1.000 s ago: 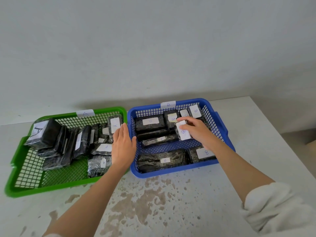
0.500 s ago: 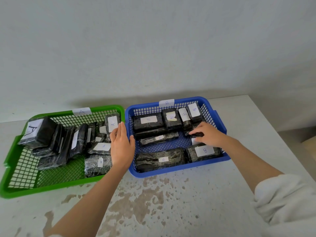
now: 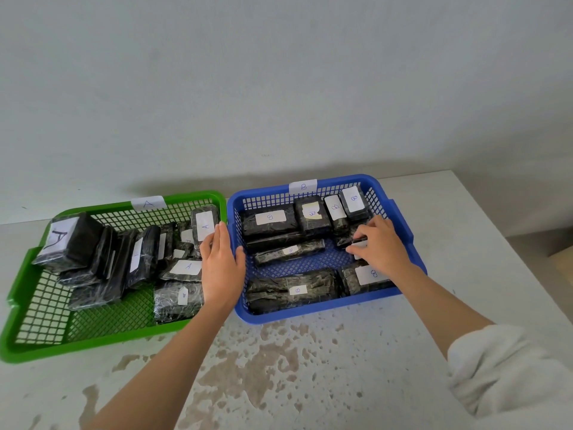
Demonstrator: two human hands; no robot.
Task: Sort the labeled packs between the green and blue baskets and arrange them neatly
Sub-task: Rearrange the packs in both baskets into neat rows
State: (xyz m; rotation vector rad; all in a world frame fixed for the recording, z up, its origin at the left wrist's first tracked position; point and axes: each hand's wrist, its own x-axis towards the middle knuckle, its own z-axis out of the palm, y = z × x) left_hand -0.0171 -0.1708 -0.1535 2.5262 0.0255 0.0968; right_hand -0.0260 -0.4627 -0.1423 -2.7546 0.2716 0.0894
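Note:
A green basket point(image 3: 31, 346) tagged A stands on the left with several black wrapped packs labelled A. Beside it a blue basket point(image 3: 310, 315) tagged B holds several packs labelled B. My left hand point(image 3: 221, 268) rests flat on the two adjoining rims, fingers straight, thumb inside the blue basket. My right hand point(image 3: 379, 246) is inside the blue basket at its right side, fingers curled round a small black pack point(image 3: 359, 243) with a white label. A long B pack point(image 3: 291, 288) lies along the blue basket's near wall.
Both baskets sit on a white table point(image 3: 310, 383) with brown worn patches near me. A pale wall rises right behind the baskets. The table's right edge point(image 3: 508, 243) runs close to the blue basket. A white sleeve covers my right upper arm.
My right hand carried the small labelled pack from the basket's middle back down to its right side and now holds it low among the packs. The left hand stayed put.

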